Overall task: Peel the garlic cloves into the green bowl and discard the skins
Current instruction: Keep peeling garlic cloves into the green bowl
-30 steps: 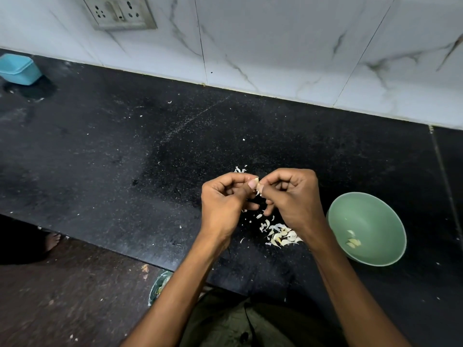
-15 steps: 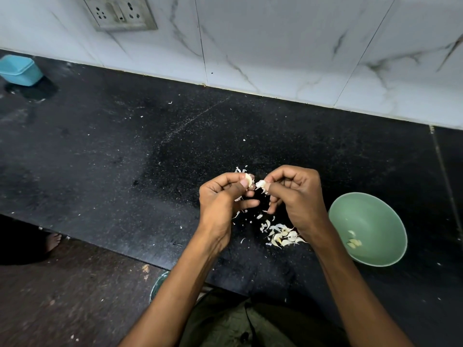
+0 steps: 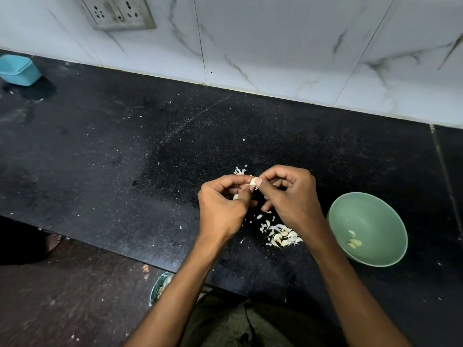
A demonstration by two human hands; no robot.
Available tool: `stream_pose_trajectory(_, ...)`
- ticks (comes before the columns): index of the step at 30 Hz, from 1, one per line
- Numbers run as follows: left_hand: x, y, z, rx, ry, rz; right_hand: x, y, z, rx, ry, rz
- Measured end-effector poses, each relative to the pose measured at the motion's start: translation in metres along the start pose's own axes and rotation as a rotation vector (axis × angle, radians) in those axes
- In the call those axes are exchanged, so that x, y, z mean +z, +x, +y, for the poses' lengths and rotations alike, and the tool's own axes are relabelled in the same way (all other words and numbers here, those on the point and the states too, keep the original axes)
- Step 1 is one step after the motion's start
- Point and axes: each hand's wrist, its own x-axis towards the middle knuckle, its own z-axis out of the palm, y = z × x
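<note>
Mid-peel at frame centre: garlic clove point(image 3: 253, 182) pinched between left hand point(image 3: 220, 209) and right hand point(image 3: 290, 196). Few peeled cloves in green bowl point(image 3: 390, 221), lower right; skins point(image 3: 281, 235) undiscarded between.

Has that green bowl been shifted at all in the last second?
No. The green bowl sits in the same spot on the black counter, just right of the pile of skins, as before.

Black counter point(image 3: 125, 151): green bowl point(image 3: 375, 214) at 4 o'clock, skins point(image 3: 280, 234) beside it, blue tub point(image 3: 18, 70) at 10.
</note>
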Motion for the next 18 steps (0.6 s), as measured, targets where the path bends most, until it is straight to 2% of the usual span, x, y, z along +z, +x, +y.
stream_pose_trajectory(10, 0.0018, -0.0021, 0.0009, 0.074, 0.095, 0.043, 0.0035, -0.0017, 0.0005, -0.047, -0.073, 0.017)
stream_pose_trajectory(18, -0.0004, -0.0014, 0.0037, -0.158, -0.152, -0.004, 0.008, 0.0021, 0.0086, 0.106, 0.073, 0.034)
